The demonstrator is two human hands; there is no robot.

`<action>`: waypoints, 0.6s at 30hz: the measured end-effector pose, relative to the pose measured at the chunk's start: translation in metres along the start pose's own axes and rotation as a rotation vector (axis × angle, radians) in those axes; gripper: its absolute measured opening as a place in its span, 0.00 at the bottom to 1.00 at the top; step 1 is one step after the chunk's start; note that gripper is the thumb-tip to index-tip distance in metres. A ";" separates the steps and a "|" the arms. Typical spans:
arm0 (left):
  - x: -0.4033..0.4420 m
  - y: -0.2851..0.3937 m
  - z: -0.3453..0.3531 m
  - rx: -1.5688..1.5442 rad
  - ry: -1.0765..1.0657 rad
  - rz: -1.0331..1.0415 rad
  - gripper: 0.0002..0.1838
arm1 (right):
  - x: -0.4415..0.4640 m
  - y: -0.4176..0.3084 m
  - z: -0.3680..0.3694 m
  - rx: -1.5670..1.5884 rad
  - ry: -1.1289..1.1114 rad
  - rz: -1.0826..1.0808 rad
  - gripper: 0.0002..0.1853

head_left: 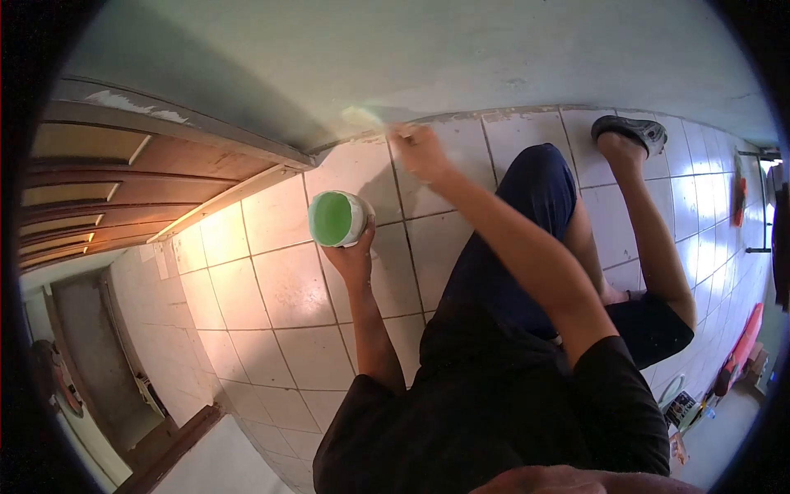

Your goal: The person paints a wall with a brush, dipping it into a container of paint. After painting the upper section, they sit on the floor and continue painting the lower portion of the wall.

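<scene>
My left hand [354,257] is wrapped round the side of a white paint tub [359,221], tilted so that its mouth faces me. Light green paint [332,217] coats the inside. Farther forward, my right hand [420,153] is closed on a paintbrush [362,117] whose pale green head looks smeared by motion. The brush head is by the foot of the grey-green wall [461,58], close to the corner with the door frame; whether it touches the wall I cannot tell.
A brown wooden door [164,202] in a worn frame stands to the left. White floor tiles [292,284] lie under me. My bent leg and a dark clog [630,133] are near the wall on the right. Several household items lie at the far right.
</scene>
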State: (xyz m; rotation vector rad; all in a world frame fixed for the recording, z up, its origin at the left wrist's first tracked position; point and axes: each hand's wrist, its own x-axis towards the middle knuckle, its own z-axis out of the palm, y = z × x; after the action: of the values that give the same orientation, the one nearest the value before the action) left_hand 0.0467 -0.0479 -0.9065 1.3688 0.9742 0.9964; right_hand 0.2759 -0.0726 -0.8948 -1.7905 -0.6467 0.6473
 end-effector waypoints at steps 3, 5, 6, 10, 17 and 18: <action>0.002 -0.004 0.004 0.045 -0.020 0.061 0.39 | -0.006 0.032 -0.096 -0.025 0.106 -0.084 0.15; 0.004 -0.004 0.011 0.054 -0.025 0.033 0.38 | -0.013 0.045 -0.145 0.066 0.199 -0.009 0.13; 0.003 -0.006 0.013 0.052 -0.026 0.028 0.38 | -0.018 0.043 -0.157 0.096 0.231 0.017 0.13; 0.005 -0.007 0.016 -0.032 -0.049 0.047 0.37 | -0.057 0.001 -0.135 0.310 0.315 0.319 0.11; 0.002 -0.002 0.005 0.042 -0.027 0.036 0.38 | -0.011 0.016 0.048 -0.048 -0.104 0.178 0.18; 0.001 0.001 0.003 0.043 -0.036 0.039 0.38 | -0.005 0.009 0.058 0.060 -0.160 0.198 0.19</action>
State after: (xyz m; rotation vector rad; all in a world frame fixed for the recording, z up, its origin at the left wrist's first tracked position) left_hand 0.0501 -0.0477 -0.9056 1.4418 0.9501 0.9810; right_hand 0.2330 -0.0406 -0.9189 -1.7730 -0.5540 0.9418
